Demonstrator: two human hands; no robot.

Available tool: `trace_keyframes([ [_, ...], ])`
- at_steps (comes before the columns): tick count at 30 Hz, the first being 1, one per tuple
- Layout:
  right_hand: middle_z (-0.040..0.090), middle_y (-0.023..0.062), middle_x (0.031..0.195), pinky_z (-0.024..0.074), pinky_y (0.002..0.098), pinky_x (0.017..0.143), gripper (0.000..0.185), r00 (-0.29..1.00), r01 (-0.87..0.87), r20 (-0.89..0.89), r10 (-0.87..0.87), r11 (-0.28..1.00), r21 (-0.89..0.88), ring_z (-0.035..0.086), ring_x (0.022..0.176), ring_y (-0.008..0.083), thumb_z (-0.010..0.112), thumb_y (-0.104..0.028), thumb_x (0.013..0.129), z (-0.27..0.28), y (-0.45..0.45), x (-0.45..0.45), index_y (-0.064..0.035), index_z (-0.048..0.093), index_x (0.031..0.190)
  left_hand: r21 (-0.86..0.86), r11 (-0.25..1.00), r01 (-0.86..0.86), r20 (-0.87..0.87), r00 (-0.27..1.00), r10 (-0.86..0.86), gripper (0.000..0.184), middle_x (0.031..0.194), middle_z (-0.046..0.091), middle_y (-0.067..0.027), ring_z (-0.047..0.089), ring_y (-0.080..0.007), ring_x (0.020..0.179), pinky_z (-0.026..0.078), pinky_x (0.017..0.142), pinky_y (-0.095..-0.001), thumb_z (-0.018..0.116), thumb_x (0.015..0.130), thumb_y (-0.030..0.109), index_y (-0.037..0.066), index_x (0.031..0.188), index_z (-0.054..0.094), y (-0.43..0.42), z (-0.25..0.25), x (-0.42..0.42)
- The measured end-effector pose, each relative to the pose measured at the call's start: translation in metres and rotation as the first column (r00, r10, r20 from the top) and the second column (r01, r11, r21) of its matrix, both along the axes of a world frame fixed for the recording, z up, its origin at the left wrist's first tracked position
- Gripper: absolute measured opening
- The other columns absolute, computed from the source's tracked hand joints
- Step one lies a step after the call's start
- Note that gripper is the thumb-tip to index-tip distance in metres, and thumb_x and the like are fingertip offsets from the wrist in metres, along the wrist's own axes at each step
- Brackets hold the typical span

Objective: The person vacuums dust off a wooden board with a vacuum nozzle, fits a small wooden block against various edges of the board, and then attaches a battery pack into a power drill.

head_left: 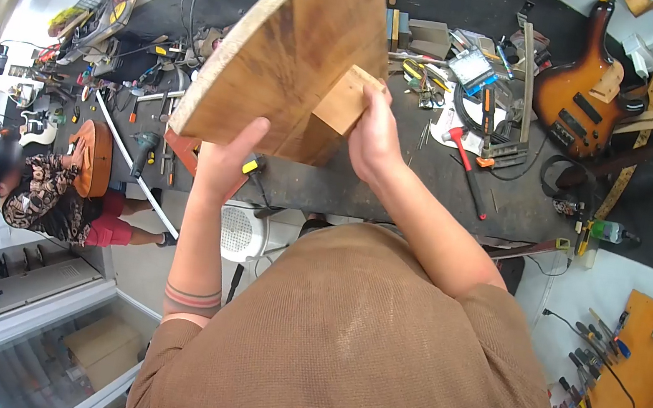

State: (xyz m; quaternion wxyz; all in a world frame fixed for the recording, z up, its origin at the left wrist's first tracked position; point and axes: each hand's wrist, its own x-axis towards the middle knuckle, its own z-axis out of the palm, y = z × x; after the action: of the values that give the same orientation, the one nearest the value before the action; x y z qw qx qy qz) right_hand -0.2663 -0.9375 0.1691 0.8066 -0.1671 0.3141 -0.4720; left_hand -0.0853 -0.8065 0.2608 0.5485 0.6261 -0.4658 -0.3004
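The left grip (227, 160) is closed on the near left edge of a broad wooden board (281, 54), thumb laid on the face that shows; its fingers are hidden behind the wood. The right grip (375, 131) is closed around the right side of a small wooden block (340, 105), thumb at the upper edge. Whether its hidden fingers also bear on the board cannot be told.

The block lies just left of the right grip, in front of the board's lower right part, so that hand is clearly the nearer one; the left grip is apart from it, below and to its left. Whether block and board touch is unclear. From between the two grips, the board's long axis runs up and away, its far end cut off by the view. The board is tilted and held up over the counter (303, 188). Right of the right grip, well apart, lies a red-headed hammer (468, 174), with a sunburst guitar body (559, 91) farther out.
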Motion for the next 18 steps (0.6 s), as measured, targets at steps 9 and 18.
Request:
trace_keyframes([
  [9, 0.044, 0.0129, 0.161, 0.0349, 0.0399, 0.127, 0.061, 0.978, -0.11, -0.184, 0.101, 0.993, -0.036, 0.044, 0.152, 0.0245, 0.055, -0.032, 0.114, 0.012, -0.005, 0.02, -0.0106, 0.029, 0.165, 0.051, 0.998, -0.022, -0.014, 1.0, 0.023, 0.046, 0.132, 0.071, -0.0103, 0.067, -0.0224, 0.121, 0.052, 0.109, -0.0386, 0.08, 0.097, 0.011, -0.004, 0.139, 0.067, -0.004, -0.005, 0.026],
  [18, 0.056, 0.0161, 0.161, 0.0384, 0.0444, 0.127, 0.05, 0.967, 0.062, 0.24, -0.083, 0.994, 0.092, 0.052, 0.15, 0.0268, 0.038, -0.031, 0.117, 0.002, -0.01, 0.026, -0.0023, 0.05, 0.156, 0.085, 0.996, -0.005, -0.103, 0.995, 0.013, 0.044, 0.129, 0.074, -0.0084, 0.069, -0.02, 0.119, 0.055, 0.105, -0.036, 0.083, 0.095, 0.007, -0.003, 0.136, 0.07, -0.002, -0.016, 0.029],
])
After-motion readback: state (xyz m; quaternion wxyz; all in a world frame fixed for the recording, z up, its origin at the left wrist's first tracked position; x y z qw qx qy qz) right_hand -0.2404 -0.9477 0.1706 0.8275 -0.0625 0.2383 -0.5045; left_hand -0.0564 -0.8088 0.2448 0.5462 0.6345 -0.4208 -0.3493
